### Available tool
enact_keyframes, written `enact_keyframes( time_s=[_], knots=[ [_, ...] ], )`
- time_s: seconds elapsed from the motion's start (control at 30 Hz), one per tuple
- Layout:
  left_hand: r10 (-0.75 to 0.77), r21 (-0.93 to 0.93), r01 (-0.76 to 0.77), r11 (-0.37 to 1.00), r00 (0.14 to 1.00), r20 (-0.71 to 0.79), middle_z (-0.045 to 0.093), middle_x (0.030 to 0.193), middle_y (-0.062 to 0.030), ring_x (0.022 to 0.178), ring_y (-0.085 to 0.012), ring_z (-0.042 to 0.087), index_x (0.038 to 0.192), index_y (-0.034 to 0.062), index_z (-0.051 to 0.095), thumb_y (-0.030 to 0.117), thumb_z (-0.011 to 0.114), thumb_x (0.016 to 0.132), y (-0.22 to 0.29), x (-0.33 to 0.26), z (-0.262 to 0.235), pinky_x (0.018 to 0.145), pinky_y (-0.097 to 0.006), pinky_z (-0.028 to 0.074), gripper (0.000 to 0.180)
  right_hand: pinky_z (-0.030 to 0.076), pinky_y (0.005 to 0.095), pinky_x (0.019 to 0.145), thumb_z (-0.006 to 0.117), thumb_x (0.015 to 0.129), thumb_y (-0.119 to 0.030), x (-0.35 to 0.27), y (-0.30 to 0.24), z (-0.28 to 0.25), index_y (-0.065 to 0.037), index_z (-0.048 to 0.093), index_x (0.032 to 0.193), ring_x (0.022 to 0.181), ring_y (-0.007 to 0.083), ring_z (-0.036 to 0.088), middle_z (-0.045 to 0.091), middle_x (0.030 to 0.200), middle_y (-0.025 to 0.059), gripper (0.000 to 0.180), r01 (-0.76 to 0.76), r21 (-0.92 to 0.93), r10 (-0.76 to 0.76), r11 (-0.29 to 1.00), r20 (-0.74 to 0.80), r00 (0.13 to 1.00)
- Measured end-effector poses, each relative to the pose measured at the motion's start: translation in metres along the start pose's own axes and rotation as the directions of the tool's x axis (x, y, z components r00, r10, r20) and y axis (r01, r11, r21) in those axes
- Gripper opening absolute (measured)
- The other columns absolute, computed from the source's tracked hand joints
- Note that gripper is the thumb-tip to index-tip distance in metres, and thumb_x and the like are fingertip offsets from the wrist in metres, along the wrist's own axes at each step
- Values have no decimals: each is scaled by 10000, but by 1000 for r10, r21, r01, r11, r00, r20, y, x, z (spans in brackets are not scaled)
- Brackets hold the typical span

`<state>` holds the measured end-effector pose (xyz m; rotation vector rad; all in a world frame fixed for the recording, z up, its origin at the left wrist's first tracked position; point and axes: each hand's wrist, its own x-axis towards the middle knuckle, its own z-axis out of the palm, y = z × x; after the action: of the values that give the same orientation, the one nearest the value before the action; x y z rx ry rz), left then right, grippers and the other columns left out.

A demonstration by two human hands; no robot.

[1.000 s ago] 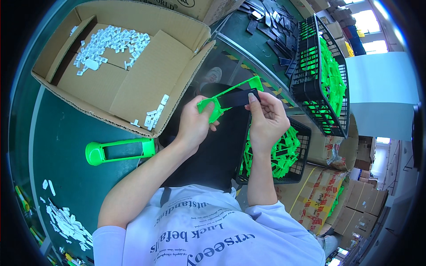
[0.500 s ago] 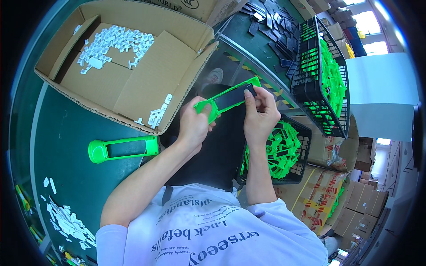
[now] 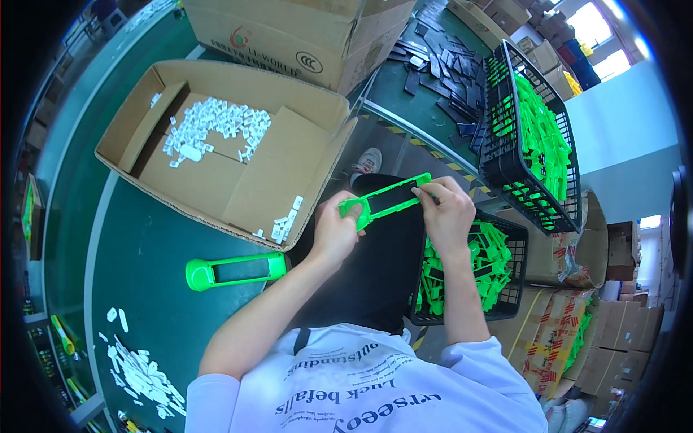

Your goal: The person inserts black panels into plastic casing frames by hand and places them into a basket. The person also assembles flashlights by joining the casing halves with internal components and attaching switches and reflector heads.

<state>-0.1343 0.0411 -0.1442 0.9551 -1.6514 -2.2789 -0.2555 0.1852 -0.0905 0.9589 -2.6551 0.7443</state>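
I hold a bright green plastic frame part (image 3: 386,196) with a black insert over my lap. My left hand (image 3: 333,231) grips its left end, and my right hand (image 3: 442,211) pinches its right end with the fingertips on the black insert. A second green part of the same kind (image 3: 234,270) lies flat on the dark green table (image 3: 144,252), left of my left forearm. It has a round end and a black panel in its middle.
An open cardboard box (image 3: 216,151) with several small white pieces sits on the table. A black crate (image 3: 469,270) of green parts stands by my right knee, another black crate (image 3: 534,137) beyond it. Loose white pieces (image 3: 141,375) lie at lower left. Black strips (image 3: 440,65) lie farther back.
Both hands and the green part have shifted a little lower and flatter. My right fingers have moved onto the part's right end over the black insert.
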Motion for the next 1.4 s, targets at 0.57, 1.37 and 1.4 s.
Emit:
enact_keyframes(
  time_s=[0.57,1.37,1.4],
  knots=[
    [60,316,-107,943,986,156,631,725,-23,559,-66,587,940,20,600,263,807,832,7,-5,3,449,-225,467,337,393,241,422,839,743,-170,11,38,-45,6,610,681,456,60,536,566,533,14,295,-474,277,251,836,576,778],
    [336,494,-366,789,929,153,675,1098,-244,644,-154,678,1259,-36,470,407,801,810,-26,-15,12,622,-287,541,713,434,266,447,770,817,-146,-28,89,-71,9,670,855,492,91,563,587,595,27,189,-494,120,361,861,540,761],
    [328,492,-372,787,928,177,653,1167,-274,673,-177,698,1301,-38,435,435,782,823,-26,-17,15,660,-298,550,756,445,264,439,760,840,-170,-37,130,-83,24,661,840,478,99,566,594,597,45,218,-509,48,390,860,583,713]
  ],
)
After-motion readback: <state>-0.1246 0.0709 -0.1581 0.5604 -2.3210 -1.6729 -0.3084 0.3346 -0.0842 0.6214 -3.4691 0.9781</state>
